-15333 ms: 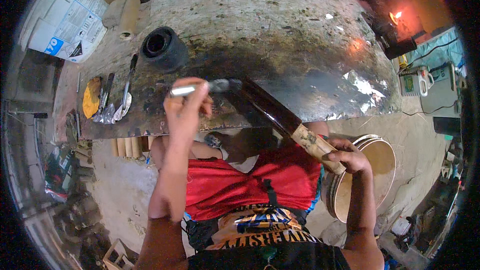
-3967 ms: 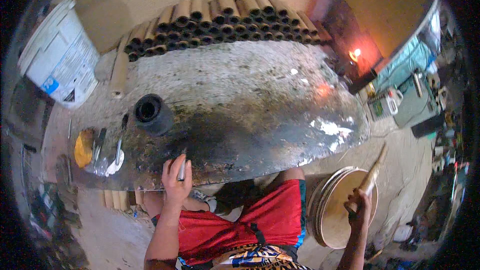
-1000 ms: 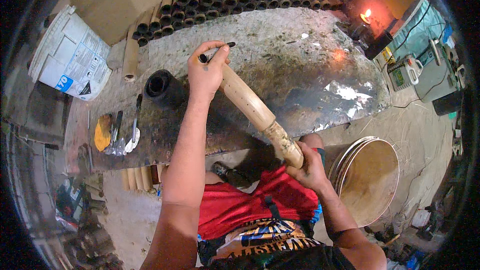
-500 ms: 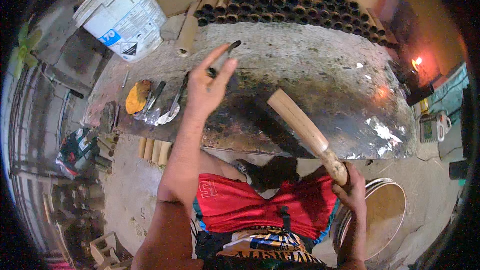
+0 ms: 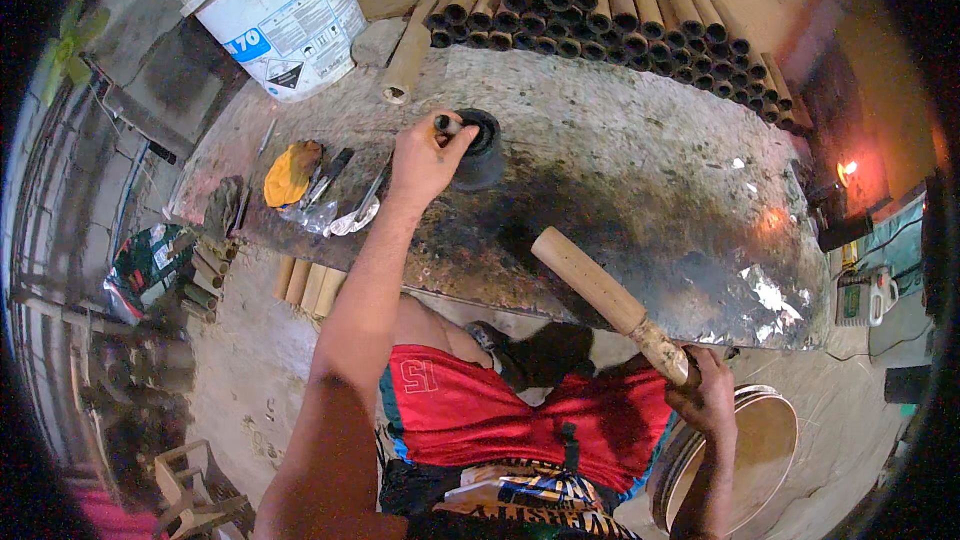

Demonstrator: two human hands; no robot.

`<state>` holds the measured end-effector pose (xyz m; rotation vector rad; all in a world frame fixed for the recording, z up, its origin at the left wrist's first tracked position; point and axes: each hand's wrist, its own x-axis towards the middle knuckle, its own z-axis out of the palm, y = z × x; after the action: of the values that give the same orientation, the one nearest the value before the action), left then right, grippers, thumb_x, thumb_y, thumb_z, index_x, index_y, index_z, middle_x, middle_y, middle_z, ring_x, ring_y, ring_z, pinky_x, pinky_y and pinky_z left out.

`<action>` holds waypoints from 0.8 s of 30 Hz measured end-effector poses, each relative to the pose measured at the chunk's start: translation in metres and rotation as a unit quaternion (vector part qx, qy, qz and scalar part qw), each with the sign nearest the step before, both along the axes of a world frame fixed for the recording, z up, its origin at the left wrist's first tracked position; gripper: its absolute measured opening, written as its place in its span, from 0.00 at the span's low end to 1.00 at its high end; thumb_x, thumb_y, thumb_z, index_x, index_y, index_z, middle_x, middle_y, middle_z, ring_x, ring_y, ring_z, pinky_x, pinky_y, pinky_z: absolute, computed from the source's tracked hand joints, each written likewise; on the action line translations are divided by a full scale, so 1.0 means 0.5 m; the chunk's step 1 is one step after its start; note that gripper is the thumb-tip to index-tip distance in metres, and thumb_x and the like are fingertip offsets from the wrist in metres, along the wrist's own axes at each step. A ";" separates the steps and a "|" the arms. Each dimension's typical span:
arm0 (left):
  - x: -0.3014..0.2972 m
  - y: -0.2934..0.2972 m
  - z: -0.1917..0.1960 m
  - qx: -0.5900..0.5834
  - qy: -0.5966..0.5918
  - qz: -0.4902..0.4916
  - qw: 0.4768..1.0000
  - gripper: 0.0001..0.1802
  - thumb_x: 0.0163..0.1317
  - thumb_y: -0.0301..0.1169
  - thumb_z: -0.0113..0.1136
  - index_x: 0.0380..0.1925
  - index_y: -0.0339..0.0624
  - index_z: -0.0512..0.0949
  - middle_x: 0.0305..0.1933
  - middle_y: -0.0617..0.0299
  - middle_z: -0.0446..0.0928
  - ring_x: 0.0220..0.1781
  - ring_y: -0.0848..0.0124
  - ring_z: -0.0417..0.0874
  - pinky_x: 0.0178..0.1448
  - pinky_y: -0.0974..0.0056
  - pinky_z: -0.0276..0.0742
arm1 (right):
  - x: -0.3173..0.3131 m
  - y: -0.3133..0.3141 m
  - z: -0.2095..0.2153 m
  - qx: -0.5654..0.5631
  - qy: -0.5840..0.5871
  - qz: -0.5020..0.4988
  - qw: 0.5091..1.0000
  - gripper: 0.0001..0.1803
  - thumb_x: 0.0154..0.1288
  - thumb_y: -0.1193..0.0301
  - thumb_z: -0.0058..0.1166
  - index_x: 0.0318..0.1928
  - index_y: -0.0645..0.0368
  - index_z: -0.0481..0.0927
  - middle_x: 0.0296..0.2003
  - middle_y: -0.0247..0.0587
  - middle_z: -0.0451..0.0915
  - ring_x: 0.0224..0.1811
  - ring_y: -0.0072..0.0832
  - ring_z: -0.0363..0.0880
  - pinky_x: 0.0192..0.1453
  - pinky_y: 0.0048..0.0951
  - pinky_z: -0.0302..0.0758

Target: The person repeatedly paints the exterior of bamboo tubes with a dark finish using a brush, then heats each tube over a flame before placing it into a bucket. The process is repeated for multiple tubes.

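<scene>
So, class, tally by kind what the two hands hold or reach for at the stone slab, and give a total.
Small dark metal rod, pinched in the left hand: 1
Black round pot, just beyond that rod: 1
Pale wooden club, gripped by the right hand: 1
Total: 3

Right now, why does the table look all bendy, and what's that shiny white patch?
In the head view, the fisheye lens curves the stone slab toward the rim; the white patch is glare on its wet-looking dark surface; a small flame glows orange at right; corners go black.
</scene>
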<state>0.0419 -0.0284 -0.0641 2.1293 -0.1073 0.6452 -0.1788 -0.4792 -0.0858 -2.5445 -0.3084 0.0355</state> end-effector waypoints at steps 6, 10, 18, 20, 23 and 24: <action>-0.057 -0.012 -0.033 0.013 -0.074 0.010 0.997 0.13 0.59 0.32 0.69 0.42 0.41 0.82 0.33 0.55 0.82 0.27 0.67 0.80 0.32 0.63 0.76 | 0.001 0.000 0.011 -0.017 0.028 -0.004 0.999 0.37 0.39 0.71 0.72 0.55 0.58 0.73 0.42 0.52 0.81 0.44 0.53 0.81 0.47 0.45 0.78; -0.091 -0.023 -0.054 0.121 -0.133 0.019 0.984 0.15 0.61 0.28 0.66 0.49 0.48 0.80 0.43 0.52 0.79 0.36 0.56 0.83 0.36 0.57 0.80 | 0.007 0.004 0.015 -0.024 0.060 -0.016 0.998 0.36 0.39 0.72 0.71 0.54 0.61 0.74 0.44 0.54 0.80 0.46 0.53 0.81 0.50 0.43 0.77; -0.094 -0.041 -0.105 0.153 -0.165 0.057 0.973 0.17 0.63 0.27 0.64 0.52 0.52 0.79 0.43 0.52 0.78 0.36 0.53 0.84 0.38 0.56 0.83 | 0.017 0.008 0.030 -0.047 0.073 -0.020 0.996 0.36 0.41 0.72 0.71 0.56 0.65 0.75 0.46 0.56 0.81 0.48 0.52 0.81 0.52 0.42 0.78; -0.084 -0.036 -0.101 0.129 -0.208 0.042 0.969 0.16 0.63 0.29 0.65 0.51 0.47 0.79 0.43 0.52 0.80 0.36 0.57 0.84 0.35 0.59 0.82 | 0.017 0.010 0.033 -0.046 0.064 -0.019 0.997 0.36 0.41 0.71 0.71 0.56 0.65 0.75 0.45 0.56 0.81 0.47 0.52 0.81 0.52 0.43 0.78; -0.066 -0.033 -0.084 -0.132 -0.113 0.036 0.984 0.15 0.64 0.32 0.66 0.48 0.39 0.79 0.37 0.53 0.82 0.32 0.65 0.84 0.29 0.63 0.80 | 0.021 0.011 0.034 -0.060 0.078 -0.030 0.995 0.36 0.42 0.71 0.72 0.56 0.64 0.75 0.44 0.56 0.81 0.47 0.53 0.81 0.51 0.43 0.78; -0.060 -0.033 -0.076 -0.257 -0.036 0.041 0.965 0.15 0.64 0.34 0.66 0.46 0.36 0.79 0.35 0.54 0.82 0.30 0.68 0.84 0.27 0.65 0.79 | 0.022 0.010 0.035 -0.058 0.077 -0.029 0.995 0.36 0.42 0.70 0.72 0.56 0.63 0.75 0.44 0.56 0.81 0.46 0.53 0.81 0.51 0.44 0.78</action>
<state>0.0117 -0.0449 -0.1023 1.6153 0.1019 0.7121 -0.1677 -0.4740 -0.0683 -2.6460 -0.1751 0.2329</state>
